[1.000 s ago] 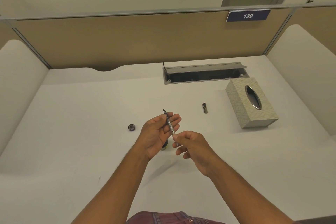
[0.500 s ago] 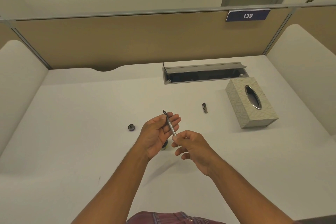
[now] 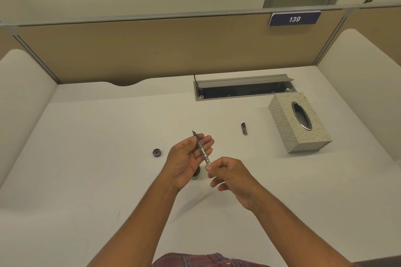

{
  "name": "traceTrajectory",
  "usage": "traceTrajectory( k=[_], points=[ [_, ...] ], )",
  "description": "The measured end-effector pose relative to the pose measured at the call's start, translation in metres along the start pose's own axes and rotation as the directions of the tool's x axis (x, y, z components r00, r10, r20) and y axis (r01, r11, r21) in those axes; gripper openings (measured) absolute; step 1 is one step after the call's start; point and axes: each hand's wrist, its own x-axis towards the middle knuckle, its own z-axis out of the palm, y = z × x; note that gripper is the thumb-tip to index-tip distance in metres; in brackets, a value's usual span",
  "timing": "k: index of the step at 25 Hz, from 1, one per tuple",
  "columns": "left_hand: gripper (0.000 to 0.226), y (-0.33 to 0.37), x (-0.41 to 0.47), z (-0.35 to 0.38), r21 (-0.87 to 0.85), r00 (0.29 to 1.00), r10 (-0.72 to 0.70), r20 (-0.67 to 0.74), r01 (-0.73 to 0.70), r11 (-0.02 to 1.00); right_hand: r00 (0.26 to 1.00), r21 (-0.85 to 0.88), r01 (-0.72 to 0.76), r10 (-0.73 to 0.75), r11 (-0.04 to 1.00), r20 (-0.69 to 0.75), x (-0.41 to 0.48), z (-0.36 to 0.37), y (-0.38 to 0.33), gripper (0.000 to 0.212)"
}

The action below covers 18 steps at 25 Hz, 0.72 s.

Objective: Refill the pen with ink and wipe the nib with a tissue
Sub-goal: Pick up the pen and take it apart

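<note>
I hold a thin pen (image 3: pixel 201 149) over the white desk, its dark nib pointing up and away from me. My left hand (image 3: pixel 188 158) grips the pen's upper part between thumb and fingers. My right hand (image 3: pixel 230 174) pinches the pen's lower end with its fingertips. A small ink bottle (image 3: pixel 196 175) stands on the desk under my left hand, mostly hidden by it. Its round dark lid (image 3: pixel 156 152) lies to the left. The pen's dark cap (image 3: pixel 244 128) lies further right. A patterned tissue box (image 3: pixel 297 124) sits at the right.
An open grey cable tray (image 3: pixel 243 89) is set into the desk (image 3: pixel 86 158) at the back. Tan and white partition walls close the desk on three sides. A blue plate reading 139 (image 3: pixel 294 19) hangs on the back partition.
Both hands stay in nearly the same place on the pen; only the fingers of my right hand shift slightly at the pen's lower end.
</note>
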Motion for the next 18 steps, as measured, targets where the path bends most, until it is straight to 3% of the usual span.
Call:
traceTrajectory(
  k=[13,16,18],
  points=[
    [0.028,0.019,0.016,-0.022,-0.077,0.986,0.101,-0.13,-0.111,0.991,0.994,-0.109,-0.04,0.028,0.993,-0.109,0.007,-0.021,0.028,0.021],
    [0.028,0.017,0.015,-0.024,-0.086,0.988,0.081,-0.13,-0.093,0.992,0.967,-0.072,-0.026,0.007,0.997,-0.253,0.02,-0.033,0.039,0.021],
    [0.028,0.012,0.014,-0.025,-0.078,0.989,0.068,-0.129,-0.078,0.994,0.912,-0.101,-0.003,-0.038,0.995,-0.409,0.033,-0.044,0.044,0.018]
  ],
)
